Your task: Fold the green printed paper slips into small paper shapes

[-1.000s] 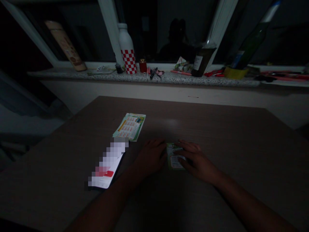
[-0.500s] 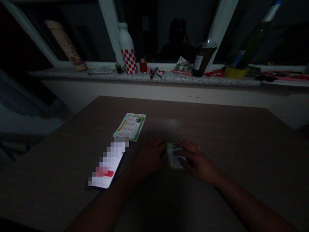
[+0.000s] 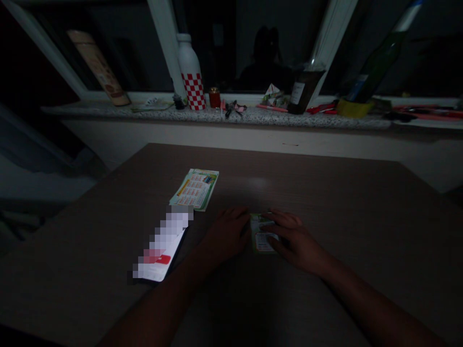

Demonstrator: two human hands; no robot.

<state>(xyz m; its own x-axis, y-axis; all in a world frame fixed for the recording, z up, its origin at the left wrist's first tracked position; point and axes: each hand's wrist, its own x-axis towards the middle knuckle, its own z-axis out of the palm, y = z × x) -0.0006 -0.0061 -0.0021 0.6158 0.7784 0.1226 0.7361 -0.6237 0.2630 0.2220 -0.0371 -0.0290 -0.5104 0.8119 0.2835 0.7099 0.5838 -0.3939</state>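
A small green and white folded paper (image 3: 261, 234) lies flat on the brown table (image 3: 325, 202) in dim light. My left hand (image 3: 227, 233) rests on the table with its fingers curled against the paper's left edge. My right hand (image 3: 292, 238) lies over the paper's right side, fingers stretched flat and pressing it down. Part of the paper is hidden under my right fingers.
A green leaflet with orange print (image 3: 195, 189) and a white envelope with a red mark (image 3: 162, 246) lie to the left. The stone window sill (image 3: 217, 115) holds a red-checked white bottle (image 3: 191, 72), a small red jar (image 3: 214, 98), dark bottles (image 3: 304, 84) and pens.
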